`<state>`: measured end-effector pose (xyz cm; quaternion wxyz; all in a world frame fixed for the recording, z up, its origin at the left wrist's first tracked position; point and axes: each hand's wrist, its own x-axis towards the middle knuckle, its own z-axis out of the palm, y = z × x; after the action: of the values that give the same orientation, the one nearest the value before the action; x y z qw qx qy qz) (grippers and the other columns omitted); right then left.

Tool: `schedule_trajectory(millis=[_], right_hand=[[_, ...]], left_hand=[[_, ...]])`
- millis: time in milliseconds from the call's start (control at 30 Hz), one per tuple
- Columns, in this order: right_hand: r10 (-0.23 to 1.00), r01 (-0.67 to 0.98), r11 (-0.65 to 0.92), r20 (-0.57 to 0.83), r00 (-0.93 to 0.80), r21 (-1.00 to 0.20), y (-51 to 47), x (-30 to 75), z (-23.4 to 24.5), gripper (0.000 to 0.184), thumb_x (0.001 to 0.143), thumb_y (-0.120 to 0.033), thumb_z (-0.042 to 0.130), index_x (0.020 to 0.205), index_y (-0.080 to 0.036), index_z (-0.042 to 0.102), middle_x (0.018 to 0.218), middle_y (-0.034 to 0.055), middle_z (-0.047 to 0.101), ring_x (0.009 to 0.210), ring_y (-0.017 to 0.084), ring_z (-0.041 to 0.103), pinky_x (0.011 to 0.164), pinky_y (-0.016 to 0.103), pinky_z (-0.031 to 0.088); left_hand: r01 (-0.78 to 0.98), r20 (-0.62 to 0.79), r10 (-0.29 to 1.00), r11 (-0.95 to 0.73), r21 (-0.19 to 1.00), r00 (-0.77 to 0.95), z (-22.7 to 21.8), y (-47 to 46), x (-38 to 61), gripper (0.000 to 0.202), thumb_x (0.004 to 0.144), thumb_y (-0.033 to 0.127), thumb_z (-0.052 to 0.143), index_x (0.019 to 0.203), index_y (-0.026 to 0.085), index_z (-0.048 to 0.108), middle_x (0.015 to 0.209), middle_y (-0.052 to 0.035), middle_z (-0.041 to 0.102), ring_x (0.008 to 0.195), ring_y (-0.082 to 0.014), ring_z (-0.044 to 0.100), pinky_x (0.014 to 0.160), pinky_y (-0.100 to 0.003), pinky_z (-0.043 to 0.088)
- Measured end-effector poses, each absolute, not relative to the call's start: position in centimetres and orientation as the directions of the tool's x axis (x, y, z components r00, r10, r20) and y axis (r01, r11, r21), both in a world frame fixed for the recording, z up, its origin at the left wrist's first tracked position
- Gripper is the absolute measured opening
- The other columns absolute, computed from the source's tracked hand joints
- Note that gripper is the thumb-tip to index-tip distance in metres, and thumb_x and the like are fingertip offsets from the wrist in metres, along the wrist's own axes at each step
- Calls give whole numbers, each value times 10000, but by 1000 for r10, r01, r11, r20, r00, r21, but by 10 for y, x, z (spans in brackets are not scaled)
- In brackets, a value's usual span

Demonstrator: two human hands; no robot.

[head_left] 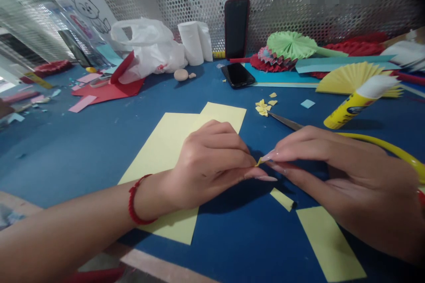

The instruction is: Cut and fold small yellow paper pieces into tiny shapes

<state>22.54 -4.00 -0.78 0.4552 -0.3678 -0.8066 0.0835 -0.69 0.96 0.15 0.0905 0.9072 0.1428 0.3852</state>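
Note:
Between my two hands is a tiny yellow paper piece (259,162), pinched by the fingertips of both. My left hand (215,163), with a red cord bracelet at the wrist, is closed above pale yellow paper sheets (156,146). From the right, my right hand (345,181) grips the piece between thumb and forefinger. Below the fingers lie a small rolled yellow strip (282,199) and a yellow paper rectangle (332,243). Scissors (284,120) with a yellow handle lie partly hidden behind my right hand, their tip by small yellow paper scraps (263,108).
A glue stick (355,104) stands tilted at the right, before a yellow folded fan (352,77). Farther back are a green paper rosette (292,44), a phone lying flat (238,75), an upright phone (237,26), a tissue roll (192,43), a white plastic bag (152,48) and red paper (122,84).

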Motion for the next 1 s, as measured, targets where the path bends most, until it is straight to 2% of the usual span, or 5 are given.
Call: schedule_trajectory(millis=[267,400,667,1000], right_hand=[[681,512,707,665,-307,-488,-40,224,-7,246,970,-64,692,1032,-301,725,985,-68,816,899,142,780,890,237,633],[683,514,706,659,-315,-487,-41,224,-6,251,965,-48,691,1008,-292,730,963,-74,802,869,113,760,867,204,613],[680,505,711,662,-315,-490,-41,225,-7,238,991,-58,668,1013,-290,715,986,-87,809,919,94,758,924,178,591],[707,447,707,576,-411,-548,-39,225,-4,171,976,-75,694,969,-239,741,901,-69,799,825,66,737,808,138,552]], left_hand=[[203,665,337,-940,273,666,3,8,-7,181,1011,211,753,841,165,709,770,-32,764,686,-129,619,702,-309,499],[203,660,344,-937,283,668,3,8,-7,173,997,206,769,841,160,712,778,-31,767,690,-130,624,705,-312,507],[209,663,344,-938,278,665,3,8,-7,188,1012,231,753,838,171,714,775,-26,768,691,-134,639,702,-308,516],[201,648,337,-940,276,683,2,11,-8,176,1013,219,749,850,155,730,800,-46,775,709,-138,629,709,-311,511]])
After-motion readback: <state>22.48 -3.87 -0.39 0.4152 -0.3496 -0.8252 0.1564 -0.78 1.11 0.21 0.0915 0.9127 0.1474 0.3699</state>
